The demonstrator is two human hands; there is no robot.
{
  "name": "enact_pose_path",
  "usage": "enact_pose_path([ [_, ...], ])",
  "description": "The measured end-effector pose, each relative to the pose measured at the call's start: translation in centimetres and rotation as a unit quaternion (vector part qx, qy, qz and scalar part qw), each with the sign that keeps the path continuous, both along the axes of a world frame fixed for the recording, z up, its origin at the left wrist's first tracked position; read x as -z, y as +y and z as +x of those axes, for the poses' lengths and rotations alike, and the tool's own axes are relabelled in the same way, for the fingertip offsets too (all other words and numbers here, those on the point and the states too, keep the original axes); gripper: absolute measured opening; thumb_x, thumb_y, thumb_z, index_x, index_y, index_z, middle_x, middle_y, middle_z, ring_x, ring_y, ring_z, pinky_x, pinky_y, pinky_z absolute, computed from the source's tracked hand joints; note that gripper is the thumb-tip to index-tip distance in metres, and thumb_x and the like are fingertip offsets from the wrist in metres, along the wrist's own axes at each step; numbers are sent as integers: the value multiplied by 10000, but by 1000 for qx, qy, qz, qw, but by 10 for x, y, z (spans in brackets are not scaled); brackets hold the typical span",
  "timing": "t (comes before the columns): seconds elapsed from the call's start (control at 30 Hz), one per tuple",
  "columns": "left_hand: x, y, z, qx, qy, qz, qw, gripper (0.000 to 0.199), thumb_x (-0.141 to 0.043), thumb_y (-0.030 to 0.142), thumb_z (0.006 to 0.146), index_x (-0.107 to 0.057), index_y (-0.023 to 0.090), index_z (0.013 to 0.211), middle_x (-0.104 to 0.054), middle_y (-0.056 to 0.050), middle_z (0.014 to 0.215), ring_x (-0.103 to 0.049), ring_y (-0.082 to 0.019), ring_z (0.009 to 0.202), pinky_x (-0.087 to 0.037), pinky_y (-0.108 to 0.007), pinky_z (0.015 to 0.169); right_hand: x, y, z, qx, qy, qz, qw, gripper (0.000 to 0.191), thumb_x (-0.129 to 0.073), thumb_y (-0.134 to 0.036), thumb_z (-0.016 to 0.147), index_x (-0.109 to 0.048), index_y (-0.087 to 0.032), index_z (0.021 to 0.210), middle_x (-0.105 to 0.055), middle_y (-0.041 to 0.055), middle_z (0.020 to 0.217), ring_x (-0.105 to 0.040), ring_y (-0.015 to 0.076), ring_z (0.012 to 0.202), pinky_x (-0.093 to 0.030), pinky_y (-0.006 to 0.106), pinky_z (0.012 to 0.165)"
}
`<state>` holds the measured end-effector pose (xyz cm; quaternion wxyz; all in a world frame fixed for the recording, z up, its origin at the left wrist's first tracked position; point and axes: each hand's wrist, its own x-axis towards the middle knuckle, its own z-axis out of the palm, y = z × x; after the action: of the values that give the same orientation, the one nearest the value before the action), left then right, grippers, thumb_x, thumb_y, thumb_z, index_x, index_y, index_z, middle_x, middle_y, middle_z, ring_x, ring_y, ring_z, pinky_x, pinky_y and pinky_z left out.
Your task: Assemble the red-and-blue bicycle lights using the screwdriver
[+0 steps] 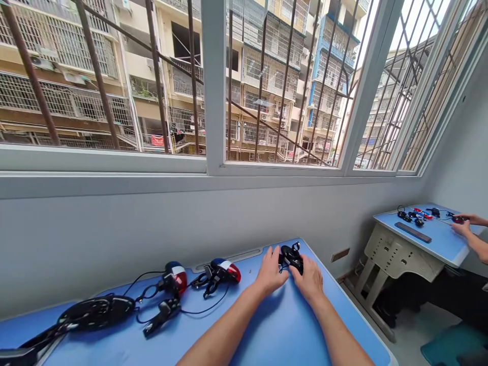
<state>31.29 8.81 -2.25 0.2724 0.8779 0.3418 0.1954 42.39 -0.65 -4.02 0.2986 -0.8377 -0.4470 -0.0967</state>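
At the far right corner of my blue table lies a black bike horn (292, 256) with a ring clamp sticking up at its back and a thin cord. My right hand (309, 279) curls around its right side, with the fingertips on the black shell. From the left, my left hand (270, 272) grips a small black part beside the shell, thumb toward me; its fingers partly hide that part. Left of my hands sit two bike horns with red, white and blue shells, one nearer (227, 271) and one farther left (176, 278), both with black clamps and cords.
A small black switch (163, 316) on a cord lies in front of the horns. A long glossy black object (97, 311) rests at the left. To the right, another person's hands (463, 226) work at a second blue table (446, 241) holding similar parts. A wall and barred windows stand ahead.
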Motion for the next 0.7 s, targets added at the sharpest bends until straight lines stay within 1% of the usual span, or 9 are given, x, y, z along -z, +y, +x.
enact_pose_path([
  [0.1, 1, 0, -5, 5, 7, -14, 1000, 834, -575, 158, 694, -245, 37, 1451, -230, -215, 1535, -179, -313, 1428, -204, -362, 1145, 1, 0, 0, -9, 12, 1, 1000, 371, -558, -346, 838, -591, -172, 1164, -684, 108, 1095, -615, 285, 1032, -449, 351, 849],
  [0.27, 2, -2, -5, 1, 6, -23, 1000, 811, -563, 147, 710, -244, 39, 1448, -217, -218, 1540, -165, -302, 1433, -192, -368, 1148, 1, 1, 1, -21, 25, 10, 999, 405, -518, -365, 863, -567, -162, 1210, -684, 108, 1123, -624, 284, 1037, -455, 356, 853],
  [0.4, 4, -3, -5, 5, 6, -25, 1000, 872, -596, 159, 685, -214, 43, 1460, -169, -224, 1552, -144, -322, 1434, -185, -385, 1149, 1, 2, 2, -24, 30, 25, 999, 360, -464, -348, 888, -598, -164, 1167, -692, 102, 1104, -629, 274, 1032, -464, 350, 848],
  [0.53, 6, -4, -7, 5, 8, -30, 1000, 913, -604, 135, 669, -178, 6, 1466, -140, -254, 1549, -99, -333, 1441, -177, -391, 1149, 4, 2, 5, -18, 30, 50, 998, 359, -508, -350, 859, -609, -165, 1149, -687, 108, 1095, -626, 281, 1023, -473, 355, 843],
  [0.7, 4, -7, -9, 0, 6, -37, 999, 933, -602, 113, 660, -160, 25, 1476, -135, -238, 1556, -91, -323, 1443, -180, -382, 1148, 10, 4, 11, 0, 30, 93, 995, 394, -556, -293, 806, -586, -142, 1169, -659, 140, 1103, -596, 311, 1056, -477, 399, 853],
])
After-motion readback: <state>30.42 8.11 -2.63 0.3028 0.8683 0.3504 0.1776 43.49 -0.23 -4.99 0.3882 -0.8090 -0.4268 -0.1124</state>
